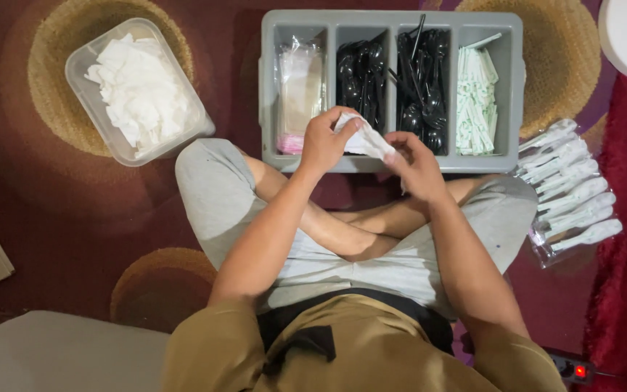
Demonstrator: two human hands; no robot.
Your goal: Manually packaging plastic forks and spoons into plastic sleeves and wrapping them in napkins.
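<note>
Leftmost, a clear plastic tub (103,116) filled with folded white napkins (139,91) sits on the patterned maroon carpet (59,210), well apart from the hands. Next comes the grey four-compartment caddy (390,20): its first compartment holds clear sleeves (300,87), the two middle ones black plastic spoons (361,76) and black plastic forks (422,80), and the last one small white-and-green paper packets (475,101). Just in front of the caddy's near wall, above the person's crossed legs, the left hand (324,141) is closed around one end of a white napkin (366,139), thumb and fingers pinching it, while the right hand (419,167) grips the other end with curled fingers. Farther right, a row of wrapped white cutlery packs (571,189) lies on the carpet beside the person's knee.
</note>
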